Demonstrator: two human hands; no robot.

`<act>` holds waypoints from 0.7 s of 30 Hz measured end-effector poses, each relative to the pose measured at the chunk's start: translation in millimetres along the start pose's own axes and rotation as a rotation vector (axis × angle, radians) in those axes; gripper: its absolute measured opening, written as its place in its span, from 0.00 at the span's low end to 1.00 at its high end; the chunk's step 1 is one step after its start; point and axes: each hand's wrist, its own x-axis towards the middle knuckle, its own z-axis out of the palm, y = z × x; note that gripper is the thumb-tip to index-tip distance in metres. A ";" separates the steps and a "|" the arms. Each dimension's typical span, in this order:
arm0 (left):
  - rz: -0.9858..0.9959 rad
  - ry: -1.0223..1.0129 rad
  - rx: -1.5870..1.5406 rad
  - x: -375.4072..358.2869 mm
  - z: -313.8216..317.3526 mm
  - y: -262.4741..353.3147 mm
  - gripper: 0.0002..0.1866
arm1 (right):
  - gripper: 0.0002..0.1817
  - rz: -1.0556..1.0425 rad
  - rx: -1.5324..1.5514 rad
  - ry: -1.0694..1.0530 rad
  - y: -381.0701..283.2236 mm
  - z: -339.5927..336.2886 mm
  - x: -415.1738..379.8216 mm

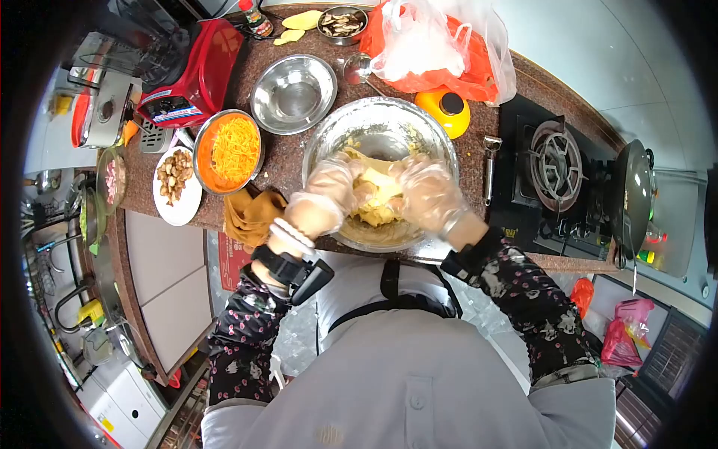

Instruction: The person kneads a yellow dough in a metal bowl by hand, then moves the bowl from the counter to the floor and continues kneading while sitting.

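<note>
A large steel mixing bowl [374, 120] stands on the brown counter in front of me, its inside smeared with pale yellow dough. Both my hands wear thin clear plastic gloves and are down inside it. My left hand [333, 191] and my right hand [428, 193] press together on a lump of yellow dough [380, 196] in the bowl's near half, fingers curled around it from either side.
An empty steel bowl [293, 93], a bowl of shredded carrot [228, 152], a white plate of chopped pieces [177, 183] and a red appliance [191, 75] lie to the left. A yellow lid [445, 111], plastic bags [434, 45], a peeler [490, 168] and a gas stove [557, 165] are to the right.
</note>
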 end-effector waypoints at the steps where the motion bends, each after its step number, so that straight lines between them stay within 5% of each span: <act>1: -0.043 -0.086 0.056 10.9 8.6 1.9 0.19 | 0.09 -0.103 -0.178 0.073 -8.4 4.8 -0.5; 2: -0.089 -0.172 0.112 18.2 17.9 1.9 0.18 | 0.14 0.091 -0.081 -0.253 -13.8 4.5 1.1; 5: 0.029 -0.028 0.058 8.6 66.8 -13.9 0.11 | 0.12 0.211 -0.029 -0.346 -20.1 30.9 1.1; 9: -0.243 -0.342 0.131 0.8 44.6 21.4 0.12 | 0.12 0.313 -0.005 -0.430 -27.3 49.6 8.2; 13: -0.368 -0.595 0.104 21.1 29.4 23.8 0.15 | 0.07 0.202 0.014 -0.401 -14.6 69.3 8.9; 21: -0.583 -0.600 -0.044 46.5 53.1 0.1 0.22 | 0.08 0.220 0.228 -0.505 7.9 84.6 32.7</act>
